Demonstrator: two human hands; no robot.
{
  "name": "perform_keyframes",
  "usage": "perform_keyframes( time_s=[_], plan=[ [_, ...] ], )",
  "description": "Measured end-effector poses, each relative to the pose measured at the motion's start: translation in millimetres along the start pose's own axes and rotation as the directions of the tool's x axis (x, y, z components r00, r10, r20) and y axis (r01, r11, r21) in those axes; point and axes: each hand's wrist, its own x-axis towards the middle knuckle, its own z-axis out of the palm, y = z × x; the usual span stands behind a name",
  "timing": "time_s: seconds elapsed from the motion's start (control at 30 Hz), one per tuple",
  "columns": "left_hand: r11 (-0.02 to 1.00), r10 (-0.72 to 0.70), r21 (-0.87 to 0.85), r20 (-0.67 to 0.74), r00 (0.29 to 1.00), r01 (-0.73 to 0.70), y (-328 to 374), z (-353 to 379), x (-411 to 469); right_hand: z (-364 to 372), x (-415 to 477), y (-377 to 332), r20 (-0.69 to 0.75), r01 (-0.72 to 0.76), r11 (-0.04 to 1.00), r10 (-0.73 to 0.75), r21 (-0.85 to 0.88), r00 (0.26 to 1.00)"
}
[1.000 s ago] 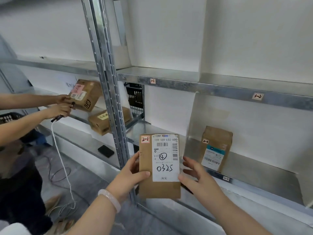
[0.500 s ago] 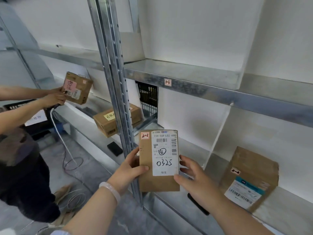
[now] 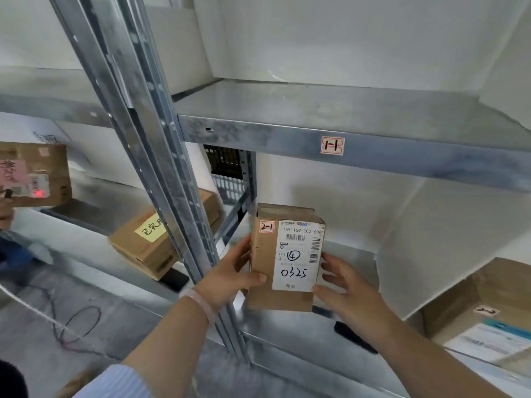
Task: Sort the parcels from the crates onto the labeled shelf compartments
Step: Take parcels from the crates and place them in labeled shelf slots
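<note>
A brown cardboard parcel [image 3: 264, 271] stands upright at the mouth of the lower left shelf compartment [image 3: 347, 254]. It carries a red "2-1" sticker and a white label with "0325" handwritten. My left hand [image 3: 230, 277] grips its left side, thumb across the front. My right hand [image 3: 342, 285] touches its right edge with spread, straight fingers. The shelf edge above bears a "1-1" tag [image 3: 332, 145]. Whether the parcel's base rests on the shelf I cannot tell.
A steel upright [image 3: 161, 179] stands just left of my left hand. Another parcel marked "2-2" [image 3: 488, 317] leans in the compartment to the right. On the left rack lies a box with a yellow note [image 3: 149, 242], and another person holds a box [image 3: 34, 176].
The parcel has moved up and forward into the lower left compartment with both hands on it. My view has come closer to the shelf.
</note>
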Motion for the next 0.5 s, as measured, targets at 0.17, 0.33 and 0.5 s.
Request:
perform_keyframes(
  time_s=[0.17, 0.33, 0.5],
  plan=[
    [0.999, -0.005, 0.034, 0.087, 0.996, 0.002, -4.9, -19.0, 27.4, 14.2, 15.3, 4.5, -0.089, -0.053, 0.996, 0.059, 0.068, 0.994],
    [0.998, -0.026, 0.055, 0.148, 0.989, 0.018, -15.0, -29.9, 47.5, 22.8, 24.8, 11.3, -0.174, -0.082, 0.989, 0.103, 0.122, 0.979],
    [0.997, -0.027, 0.073, 0.160, 0.987, 0.016, -25.9, -39.5, 58.2, 36.6, 23.7, 14.4, -0.216, -0.134, 0.985, 0.155, 0.107, 0.964]
  ],
)
